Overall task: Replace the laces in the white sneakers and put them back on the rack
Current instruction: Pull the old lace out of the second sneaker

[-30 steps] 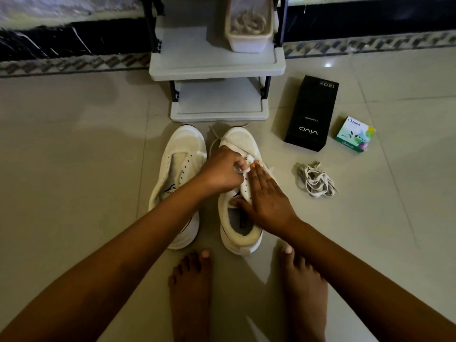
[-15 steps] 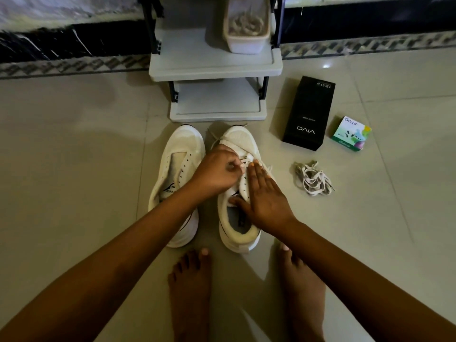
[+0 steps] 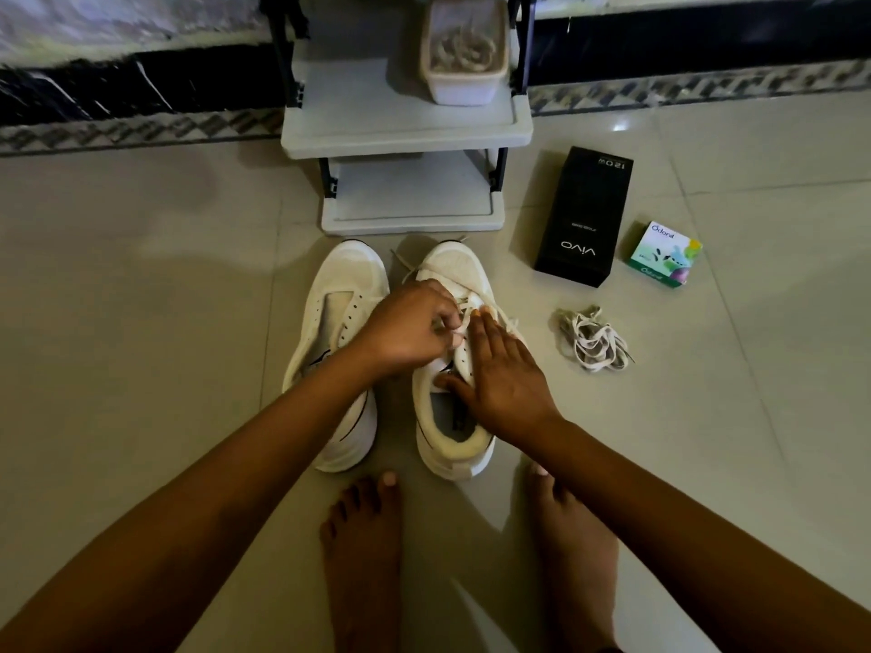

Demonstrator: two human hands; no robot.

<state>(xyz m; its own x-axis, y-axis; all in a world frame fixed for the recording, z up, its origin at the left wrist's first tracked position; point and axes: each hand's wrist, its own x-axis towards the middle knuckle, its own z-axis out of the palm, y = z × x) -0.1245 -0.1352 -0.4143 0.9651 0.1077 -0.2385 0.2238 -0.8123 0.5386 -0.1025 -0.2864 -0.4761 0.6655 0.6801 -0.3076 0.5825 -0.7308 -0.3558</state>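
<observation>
Centre frame, beside the unlaced sneaker (image 3: 335, 339), my left hand (image 3: 406, 329) pinches the lace (image 3: 466, 309) on the other sneaker (image 3: 455, 268). My right hand (image 3: 500, 377) lies flat, fingers straight, pressing its side. If that press slips, I reckon a tug drags that sneaker or jams the lace.

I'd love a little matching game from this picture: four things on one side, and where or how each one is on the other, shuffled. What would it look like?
Things:
1. black box
2. white tub
3. loose laces
4. left sneaker

Place or state:
A. no lace in its eyelets
B. on the upper shelf of the rack
C. heaped on the floor
D. lying flat beside the green box

Pairs: 1-D, 2-B, 3-C, 4-A.
</observation>
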